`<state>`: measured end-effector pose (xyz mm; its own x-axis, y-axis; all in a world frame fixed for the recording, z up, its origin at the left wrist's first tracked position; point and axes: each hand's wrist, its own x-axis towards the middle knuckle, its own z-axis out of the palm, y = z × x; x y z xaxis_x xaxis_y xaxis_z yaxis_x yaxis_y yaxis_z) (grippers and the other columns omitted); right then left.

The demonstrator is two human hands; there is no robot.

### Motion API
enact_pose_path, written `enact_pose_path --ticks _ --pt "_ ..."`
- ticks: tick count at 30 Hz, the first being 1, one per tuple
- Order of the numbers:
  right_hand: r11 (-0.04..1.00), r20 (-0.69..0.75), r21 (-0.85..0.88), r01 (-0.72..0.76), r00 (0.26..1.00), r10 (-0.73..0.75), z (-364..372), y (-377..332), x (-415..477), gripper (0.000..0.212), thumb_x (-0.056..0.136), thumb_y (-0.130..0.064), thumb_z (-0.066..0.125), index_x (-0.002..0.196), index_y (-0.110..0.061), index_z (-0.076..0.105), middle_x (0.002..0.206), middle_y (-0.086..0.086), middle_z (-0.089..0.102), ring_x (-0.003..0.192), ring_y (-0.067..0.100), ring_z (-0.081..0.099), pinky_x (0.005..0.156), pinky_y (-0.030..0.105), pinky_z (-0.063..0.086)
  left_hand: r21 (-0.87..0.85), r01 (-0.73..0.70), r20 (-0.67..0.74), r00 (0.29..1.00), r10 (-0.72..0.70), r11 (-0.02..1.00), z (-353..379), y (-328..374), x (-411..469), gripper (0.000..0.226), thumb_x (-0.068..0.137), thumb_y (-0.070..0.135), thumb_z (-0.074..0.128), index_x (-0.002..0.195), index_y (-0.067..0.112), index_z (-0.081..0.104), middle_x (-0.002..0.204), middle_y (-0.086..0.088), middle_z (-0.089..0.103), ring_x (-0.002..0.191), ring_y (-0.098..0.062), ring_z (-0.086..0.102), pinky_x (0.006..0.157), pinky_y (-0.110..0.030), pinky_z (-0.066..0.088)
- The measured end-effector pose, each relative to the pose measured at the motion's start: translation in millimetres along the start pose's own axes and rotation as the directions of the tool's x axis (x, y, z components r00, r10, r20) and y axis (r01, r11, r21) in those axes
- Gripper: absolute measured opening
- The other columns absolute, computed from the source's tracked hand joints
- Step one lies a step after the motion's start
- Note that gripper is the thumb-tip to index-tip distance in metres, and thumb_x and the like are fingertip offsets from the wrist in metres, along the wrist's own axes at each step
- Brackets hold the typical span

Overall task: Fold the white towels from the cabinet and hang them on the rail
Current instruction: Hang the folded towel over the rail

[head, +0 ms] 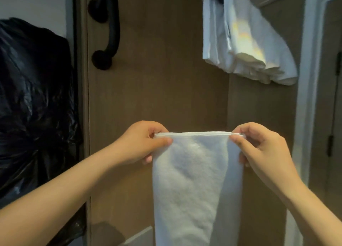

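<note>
held towel (192, 181): plain white | hanging towels (246, 42): white | bag (33, 97): glossy black | handle (109, 29): black | panel (157, 70): brown

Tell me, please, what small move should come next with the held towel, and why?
Probably lift the towel up and right toward the hung towels. The left hand and right hand each pinch a top corner, the doubled edge is level and it hangs as a narrow strip, so it looks folded.

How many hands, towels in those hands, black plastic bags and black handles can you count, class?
Hands: 2, left hand and right hand
Held towel: 1
Black plastic bag: 1
Black handle: 1
Total: 5
</note>
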<state>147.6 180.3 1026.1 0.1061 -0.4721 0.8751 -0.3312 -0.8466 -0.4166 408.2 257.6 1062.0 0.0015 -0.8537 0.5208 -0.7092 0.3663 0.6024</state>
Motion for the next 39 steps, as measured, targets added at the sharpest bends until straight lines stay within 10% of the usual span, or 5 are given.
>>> enact_pose_path --ticks 6,15,24,33,39 --pt "0.998 -0.001 0.038 0.059 0.998 -0.059 -49 8 16 0.01 0.089 -0.024 0.068 0.08 -0.026 0.064 0.058 -0.007 0.063 0.041 0.007 0.059 0.044 0.014 0.047 -0.182 0.048 -0.07 0.996 -0.061 0.982 24 42 13 0.012 0.093 0.01 0.062 0.096 0.0 0.068 0.053 -0.001 0.062 0.038 -0.01 0.054 0.038 -0.019 0.042" --pt "0.975 0.042 0.204 0.087 0.994 -0.097 -78 13 44 0.011 0.089 -0.023 0.068 0.079 -0.024 0.065 0.061 -0.008 0.066 0.047 0.004 0.064 0.048 0.015 0.051 -0.295 0.062 -0.238 0.962 -0.136 0.953 38 86 18 0.014 0.091 0.007 0.063 0.102 -0.002 0.067 0.079 -0.02 0.073 0.067 -0.023 0.073 0.059 -0.026 0.06" --pt "0.926 -0.019 0.337 0.169 0.985 -0.173 -73 -17 85 0.011 0.087 -0.021 0.071 0.089 -0.029 0.063 0.078 -0.007 0.07 0.071 0.006 0.071 0.065 0.016 0.056 -0.105 -0.102 -0.493 0.869 0.038 0.989 -4 132 18 0.011 0.091 0.006 0.063 0.098 0.003 0.071 0.082 -0.017 0.074 0.07 -0.019 0.073 0.059 -0.022 0.058" --pt "0.909 -0.166 0.311 0.277 0.958 -0.234 -42 -76 155 0.014 0.087 -0.018 0.072 0.096 -0.017 0.061 0.095 0.002 0.066 0.075 0.011 0.066 0.055 0.006 0.045 0.161 -0.128 -0.579 0.791 0.198 0.979 -86 169 20 0.008 0.089 0.019 0.067 0.097 0.017 0.07 0.092 -0.008 0.073 0.083 -0.024 0.073 0.079 -0.046 0.06" --pt "0.868 -0.23 0.377 0.323 0.941 -0.25 -22 -103 182 0.018 0.087 -0.008 0.068 0.102 -0.016 0.061 0.106 0.005 0.064 0.086 0.012 0.064 0.061 0.002 0.045 0.404 -0.05 -0.614 0.726 0.311 0.913 -119 197 26 0.011 0.086 0.032 0.07 0.094 0.032 0.062 0.09 0.01 0.065 0.082 -0.007 0.063 0.059 -0.014 0.046"
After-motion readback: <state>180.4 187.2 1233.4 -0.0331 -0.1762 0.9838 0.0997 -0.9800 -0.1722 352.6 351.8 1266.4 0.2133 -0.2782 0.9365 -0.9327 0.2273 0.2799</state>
